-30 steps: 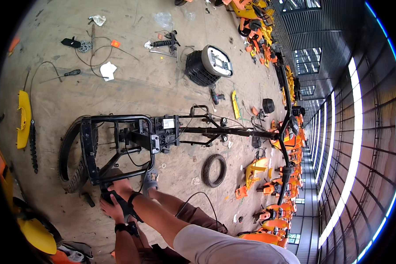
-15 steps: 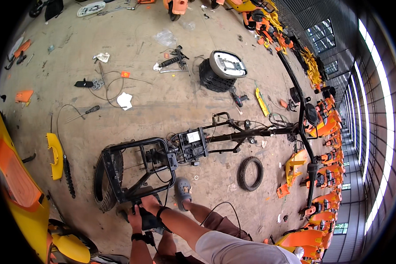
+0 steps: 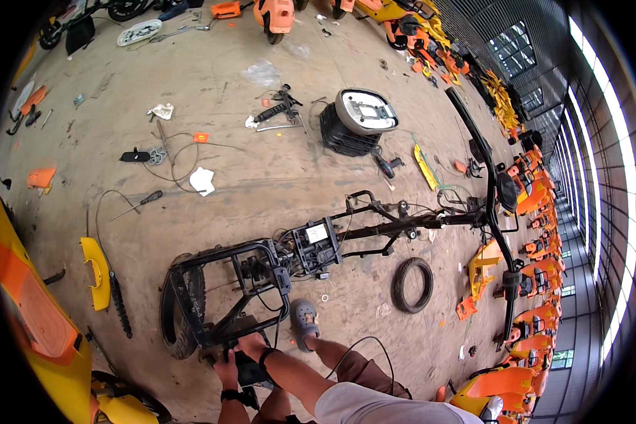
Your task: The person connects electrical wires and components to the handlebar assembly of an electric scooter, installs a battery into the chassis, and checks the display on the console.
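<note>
A stripped black scooter frame (image 3: 261, 247) lies across the floor before me, its handlebar (image 3: 493, 212) at the right and its rear wheel (image 3: 180, 311) at the left. Low at the rear of the frame, my right hand (image 3: 251, 344) is closed at a dark part beside the lower frame bar. My left hand (image 3: 226, 369) is closed just left of it, against the same dark area. Fingers and frame hide what either one grips. A black flat panel (image 3: 251, 371) shows under my right wrist. Mid-frame sits a black holder with a white label (image 3: 316, 233).
A loose tyre (image 3: 411, 285) lies right of the frame. Beyond it are a seat on a black crate (image 3: 364, 116), a cordless drill (image 3: 385, 164), a shock absorber (image 3: 275, 111) and a screwdriver (image 3: 148, 200). Yellow-orange scooters (image 3: 39, 311) stand left; more line the right.
The whole view has shifted, so the frame and floor items sit slightly lower and further right. Both hands stay at the same spot by the rear of the frame.
</note>
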`<state>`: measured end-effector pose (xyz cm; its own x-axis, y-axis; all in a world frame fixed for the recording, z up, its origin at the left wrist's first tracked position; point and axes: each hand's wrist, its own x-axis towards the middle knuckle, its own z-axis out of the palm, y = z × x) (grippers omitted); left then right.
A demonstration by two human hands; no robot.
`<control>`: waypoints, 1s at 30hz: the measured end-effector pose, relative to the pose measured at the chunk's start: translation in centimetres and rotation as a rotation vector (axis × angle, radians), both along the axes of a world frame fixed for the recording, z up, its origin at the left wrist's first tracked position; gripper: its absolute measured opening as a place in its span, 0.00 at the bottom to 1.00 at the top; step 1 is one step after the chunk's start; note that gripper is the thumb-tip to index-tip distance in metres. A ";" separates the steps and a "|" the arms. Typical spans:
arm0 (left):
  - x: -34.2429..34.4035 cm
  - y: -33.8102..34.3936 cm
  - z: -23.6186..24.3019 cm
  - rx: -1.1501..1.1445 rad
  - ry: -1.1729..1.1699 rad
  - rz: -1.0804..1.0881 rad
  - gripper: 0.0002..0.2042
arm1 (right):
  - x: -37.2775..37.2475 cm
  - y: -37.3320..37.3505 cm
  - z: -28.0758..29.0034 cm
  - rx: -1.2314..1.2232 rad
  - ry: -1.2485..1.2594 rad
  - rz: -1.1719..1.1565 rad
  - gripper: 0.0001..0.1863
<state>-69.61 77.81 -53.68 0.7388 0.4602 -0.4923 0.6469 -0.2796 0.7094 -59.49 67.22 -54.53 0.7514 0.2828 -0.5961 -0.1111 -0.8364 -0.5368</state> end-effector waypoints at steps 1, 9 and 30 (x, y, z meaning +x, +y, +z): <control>-0.1 0.0 0.3 0.001 0.005 -0.018 0.22 | -0.3 0.0 0.0 0.000 -0.002 0.008 0.15; -1.0 0.1 -0.8 0.015 0.116 -0.049 0.20 | -0.1 0.1 0.7 -0.051 -0.061 0.075 0.19; -14.5 -5.6 20.6 -0.271 0.337 0.206 0.13 | -0.7 7.7 6.9 -0.773 0.098 0.624 0.21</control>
